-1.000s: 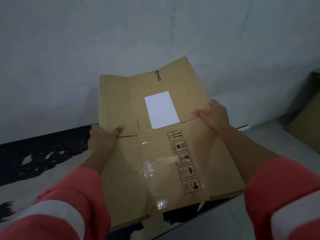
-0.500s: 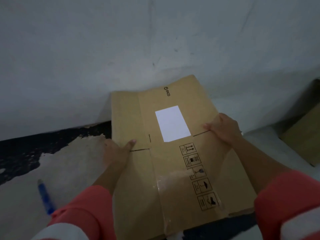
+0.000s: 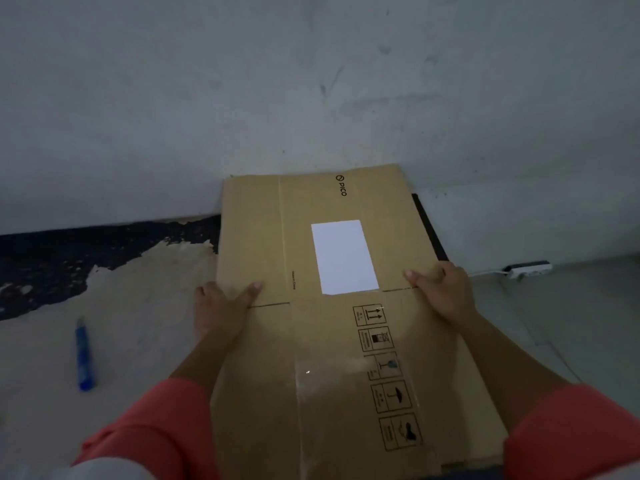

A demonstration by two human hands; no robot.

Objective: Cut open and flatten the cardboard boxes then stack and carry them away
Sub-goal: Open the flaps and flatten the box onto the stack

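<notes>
Left hand (image 3: 221,306) and right hand (image 3: 441,292) each clasp a side edge of the flattened cardboard box (image 3: 346,306), level with its fold line; its long axis runs straight away from the person, far end touching the wall (image 3: 311,81), above the floor (image 3: 138,306)

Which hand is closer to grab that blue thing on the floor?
The left hand. The blue cutter lies on the floor off the left side of the flattened box, and the right hand sits on the box's far edge, so it would probably have to reach across.
</notes>
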